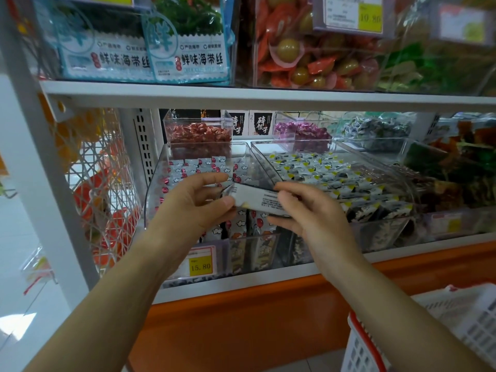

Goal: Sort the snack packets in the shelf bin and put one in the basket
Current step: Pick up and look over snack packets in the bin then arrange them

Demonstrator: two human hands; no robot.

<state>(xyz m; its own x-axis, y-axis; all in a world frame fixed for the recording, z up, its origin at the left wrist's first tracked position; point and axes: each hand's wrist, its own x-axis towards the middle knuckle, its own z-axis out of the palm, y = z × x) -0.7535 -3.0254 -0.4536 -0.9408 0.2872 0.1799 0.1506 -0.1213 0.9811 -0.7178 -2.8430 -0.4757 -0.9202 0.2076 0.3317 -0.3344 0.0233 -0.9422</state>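
The left hand [197, 202] is pinching the left end of a single snack packet [256, 200] between thumb and fingers, holding it above the clear shelf bin [161, 167] of red-and-white packets. The packet is lying with its printed back upward, level, just over the bin's front half. The right hand [303, 208] is gripping the packet's right end, fingers curled beneath; how firmly, I cannot quite tell. To finish well, the person should be letting one hand release, keeping the packet flat, and carrying it down to the white basket [440, 334] at lower right without dragging neighbouring packets out.
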